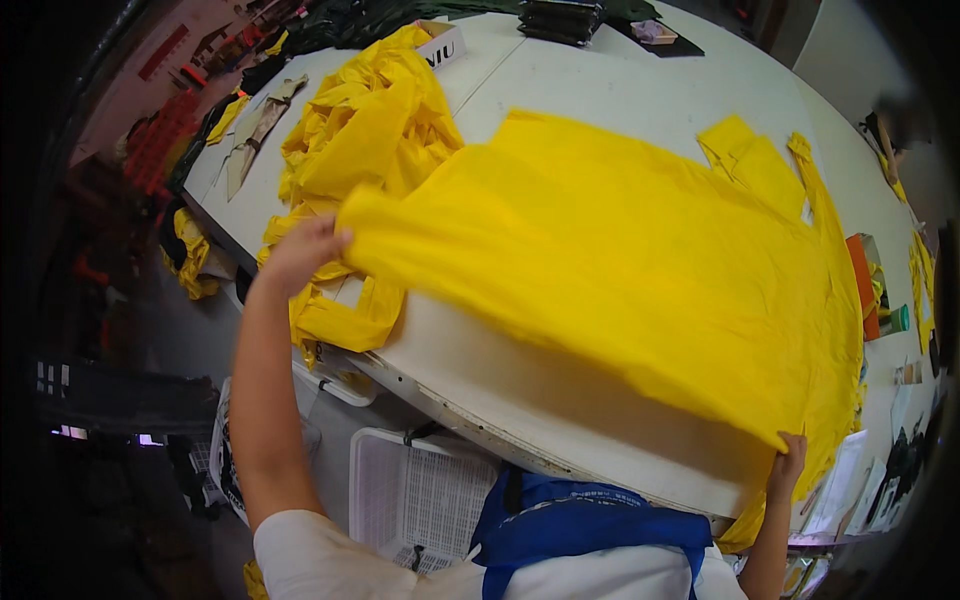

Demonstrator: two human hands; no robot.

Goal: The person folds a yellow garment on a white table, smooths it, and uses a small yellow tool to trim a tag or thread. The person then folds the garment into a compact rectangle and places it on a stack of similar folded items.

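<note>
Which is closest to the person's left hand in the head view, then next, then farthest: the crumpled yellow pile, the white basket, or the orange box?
From the left hand:
1. Crumpled yellow pile, just behind the hand on the table.
2. White basket, below the table edge.
3. Orange box, far across at the table's right side.

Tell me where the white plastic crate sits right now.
In the head view the white plastic crate sits on the floor below the near edge of the white table, lower centre-left, between the person's left forearm and blue apron.
</note>
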